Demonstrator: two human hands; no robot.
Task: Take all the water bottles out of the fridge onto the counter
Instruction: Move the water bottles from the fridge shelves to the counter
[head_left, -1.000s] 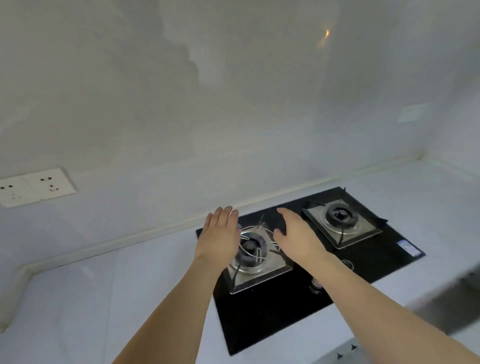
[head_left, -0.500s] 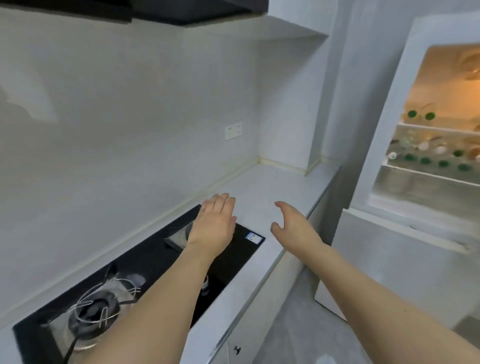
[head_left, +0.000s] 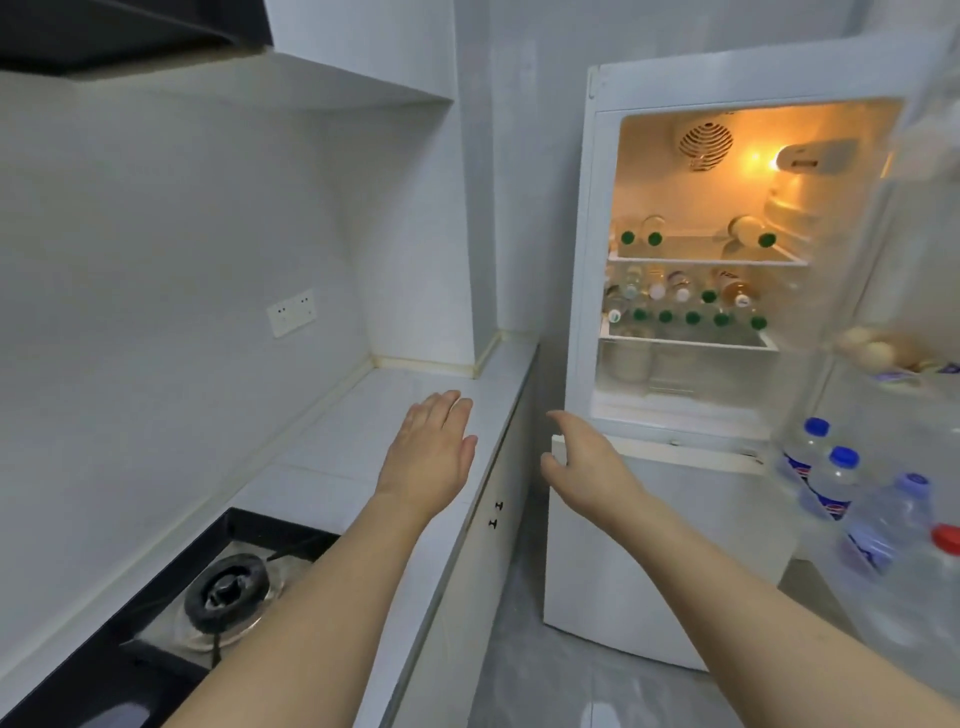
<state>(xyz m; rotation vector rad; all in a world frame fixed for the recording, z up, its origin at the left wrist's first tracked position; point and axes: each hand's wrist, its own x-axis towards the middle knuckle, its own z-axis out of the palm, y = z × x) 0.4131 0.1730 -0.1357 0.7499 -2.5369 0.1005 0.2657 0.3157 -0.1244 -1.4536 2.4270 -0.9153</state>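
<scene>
Reaching out with both arms, I hold my left hand (head_left: 434, 452) flat over the counter (head_left: 400, 400), fingers straight and holding nothing, and my right hand (head_left: 584, 457) loosely spread toward the fridge (head_left: 587, 291), also holding nothing. Green-capped water bottles (head_left: 691, 317) lie on the lit shelves inside, and blue-capped bottles (head_left: 836, 483) stand in the open door's rack at right.

Pale grey tiled walls (head_left: 182, 249) carry a white double wall socket (head_left: 291, 313); below it lies a black glass gas hob (head_left: 171, 597), right of it a grey floor (head_left: 561, 691).
</scene>
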